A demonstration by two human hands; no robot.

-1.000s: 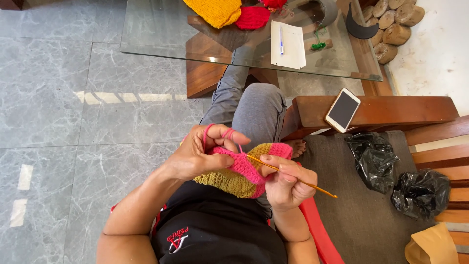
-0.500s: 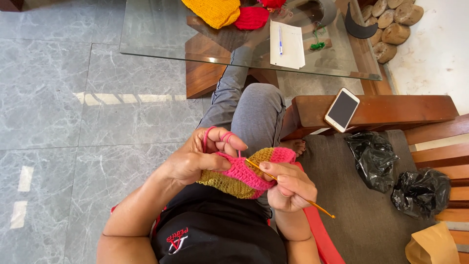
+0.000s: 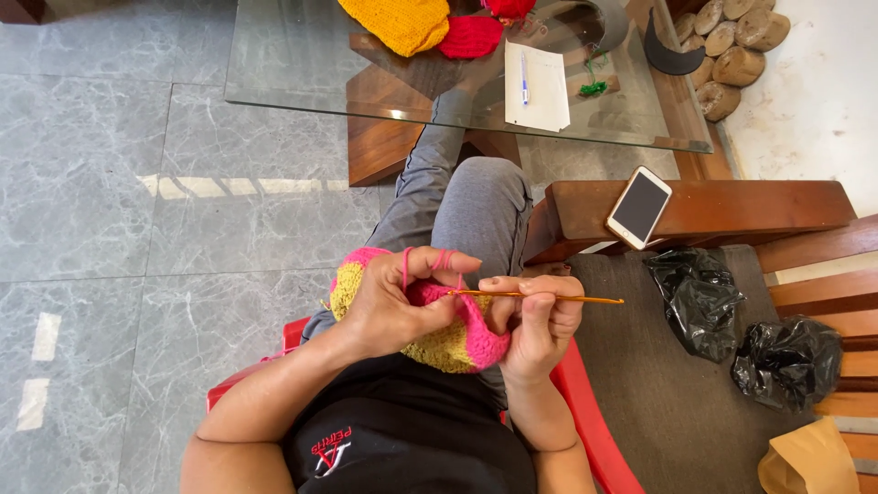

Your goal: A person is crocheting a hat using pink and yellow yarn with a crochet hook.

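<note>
**Pink and yellow crochet piece on the hook**

The crochet piece is a small, curved fabric with a yellow body and a bright pink edge, bunched over the lap. Pink yarn loops upward from it in thin strands. The crochet hook, slim and golden-orange, lies nearly level, its tip at the pink edge and its tail pointing right.

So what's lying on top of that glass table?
On the glass table lie a yellow crocheted piece, a red one, white paper with a pen, and green yarn. The frame cuts off the far side.
</note>
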